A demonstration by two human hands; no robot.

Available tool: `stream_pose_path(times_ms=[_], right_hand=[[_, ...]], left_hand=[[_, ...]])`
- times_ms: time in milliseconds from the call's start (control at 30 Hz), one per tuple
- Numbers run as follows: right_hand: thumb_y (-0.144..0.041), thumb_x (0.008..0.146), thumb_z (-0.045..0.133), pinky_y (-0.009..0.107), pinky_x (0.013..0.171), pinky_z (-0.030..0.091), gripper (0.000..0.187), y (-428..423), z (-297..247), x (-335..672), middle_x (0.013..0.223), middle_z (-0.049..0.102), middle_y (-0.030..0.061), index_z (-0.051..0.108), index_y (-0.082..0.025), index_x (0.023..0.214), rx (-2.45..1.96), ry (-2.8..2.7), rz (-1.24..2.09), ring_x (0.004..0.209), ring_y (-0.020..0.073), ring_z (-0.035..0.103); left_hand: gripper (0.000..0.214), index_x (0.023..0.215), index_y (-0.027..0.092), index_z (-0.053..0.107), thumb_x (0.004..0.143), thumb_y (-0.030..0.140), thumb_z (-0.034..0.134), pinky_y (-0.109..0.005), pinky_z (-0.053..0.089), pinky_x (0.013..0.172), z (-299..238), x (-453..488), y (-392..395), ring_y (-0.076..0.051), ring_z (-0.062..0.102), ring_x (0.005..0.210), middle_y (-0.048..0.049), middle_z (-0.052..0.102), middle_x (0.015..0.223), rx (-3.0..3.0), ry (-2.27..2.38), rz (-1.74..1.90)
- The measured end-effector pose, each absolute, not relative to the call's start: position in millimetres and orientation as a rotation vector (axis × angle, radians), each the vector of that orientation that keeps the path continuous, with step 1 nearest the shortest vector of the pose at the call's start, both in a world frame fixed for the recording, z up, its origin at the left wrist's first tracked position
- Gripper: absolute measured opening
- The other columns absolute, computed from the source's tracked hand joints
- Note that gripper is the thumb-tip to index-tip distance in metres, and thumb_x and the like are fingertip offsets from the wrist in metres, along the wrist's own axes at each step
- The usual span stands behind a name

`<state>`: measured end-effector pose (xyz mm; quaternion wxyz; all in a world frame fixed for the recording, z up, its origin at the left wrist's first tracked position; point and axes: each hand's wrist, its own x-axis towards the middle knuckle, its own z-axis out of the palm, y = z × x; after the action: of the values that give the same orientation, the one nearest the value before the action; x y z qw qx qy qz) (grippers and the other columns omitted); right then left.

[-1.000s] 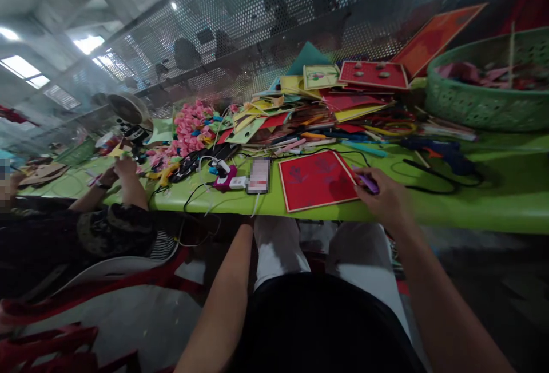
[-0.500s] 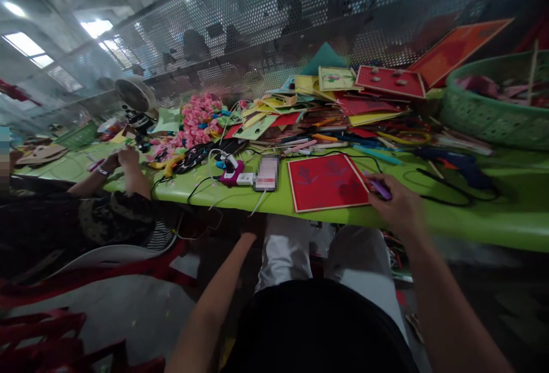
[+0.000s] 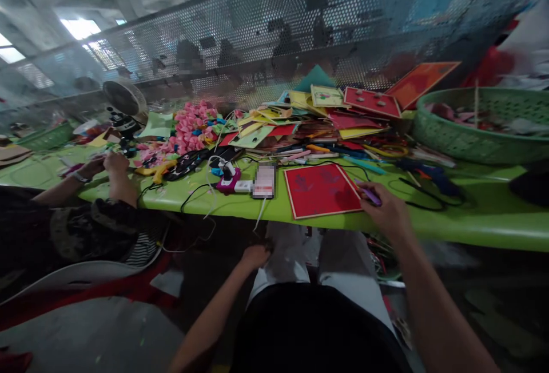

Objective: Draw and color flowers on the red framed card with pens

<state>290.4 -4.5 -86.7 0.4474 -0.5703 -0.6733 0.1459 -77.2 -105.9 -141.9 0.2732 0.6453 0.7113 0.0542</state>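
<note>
My right hand (image 3: 388, 210) is closed around a slim purple pen-like tool (image 3: 370, 195), at the right edge of a red square panel (image 3: 321, 190). The panel lies flat on the green table, with a pale border and faint dark drawings. Below the table edge, beside my left thigh, is my left hand (image 3: 256, 256); its fingers are in shadow, and I cannot tell what they hold. A phone (image 3: 265, 180) with a blurred screen lies left of the panel, a white cable running down from it.
A purple power strip (image 3: 229, 181) adjoins the phone. Behind are piled coloured cards (image 3: 253, 135) and pink paper pieces (image 3: 195, 124). A blue glue gun (image 3: 437, 178) and a green basket (image 3: 467, 141) stand right. At left, a co-worker's hands (image 3: 114, 167) work on the table.
My left hand has come up and into view near my thigh. My right hand still holds the purple tool at the panel's edge. The view has shifted a little to the right.
</note>
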Motion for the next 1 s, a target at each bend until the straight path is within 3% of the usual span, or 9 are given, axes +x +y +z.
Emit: stream_pose_path(times_ms=[100,233,333,467,600,1000], right_hand=[[-0.029,0.078,0.065,0.039,0.075,0.058,0.037,-4,-88,292,0.104,0.083,0.0068,0.073,-0.024,0.115,-1.426,-1.667,0.353,0.088,0.0283,0.078],[-0.03,0.079,0.065,0.042,0.077,0.059,0.038,-3,-91,293,0.107,0.082,0.0078,0.073,-0.024,0.115,-1.448,-1.667,0.348,0.09,0.0305,0.078],[-0.031,0.079,0.065,0.043,0.079,0.058,0.039,-3,-90,292,0.11,0.082,0.0087,0.073,-0.024,0.116,-1.456,-1.672,0.337,0.092,0.0314,0.078],[-0.03,0.079,0.064,0.042,0.079,0.058,0.038,-6,-86,291,0.107,0.083,0.0078,0.074,-0.024,0.116,-1.463,-1.673,0.314,0.09,0.0305,0.078],[-0.031,0.081,0.064,0.041,0.076,0.058,0.035,-7,-83,289,0.105,0.083,0.0078,0.074,-0.024,0.114,-1.455,-1.681,0.3,0.087,0.0291,0.078],[-0.032,0.083,0.063,0.042,0.084,0.058,0.031,-6,-80,285,0.108,0.081,0.007,0.073,-0.025,0.11,-1.472,-1.7,0.266,0.092,0.0286,0.076]], left_hand=[[0.04,0.128,0.021,0.065,0.097,0.046,0.064,-0.041,0.06,0.096,-133,-86,-122,-0.019,0.067,0.113,-0.0086,0.067,0.13,1.716,1.69,0.078],[0.038,0.122,0.019,0.067,0.098,0.049,0.061,-0.038,0.061,0.09,-110,-110,-135,-0.017,0.068,0.104,-0.0075,0.069,0.123,1.736,1.626,0.257],[0.039,0.123,0.017,0.065,0.098,0.048,0.062,-0.037,0.061,0.087,-94,-128,-120,-0.016,0.068,0.1,-0.0071,0.07,0.118,1.739,1.828,0.575],[0.041,0.127,0.018,0.064,0.098,0.047,0.062,-0.042,0.06,0.095,-91,-140,-72,-0.019,0.067,0.109,-0.0089,0.068,0.127,1.69,2.156,1.016],[0.042,0.128,0.018,0.064,0.097,0.047,0.063,-0.044,0.059,0.097,-101,-137,-35,-0.019,0.067,0.111,-0.0091,0.068,0.127,1.651,2.316,1.25],[0.043,0.128,0.018,0.064,0.097,0.047,0.064,-0.045,0.059,0.098,-115,-135,-23,-0.02,0.067,0.113,-0.0092,0.068,0.128,1.607,2.477,1.309]])
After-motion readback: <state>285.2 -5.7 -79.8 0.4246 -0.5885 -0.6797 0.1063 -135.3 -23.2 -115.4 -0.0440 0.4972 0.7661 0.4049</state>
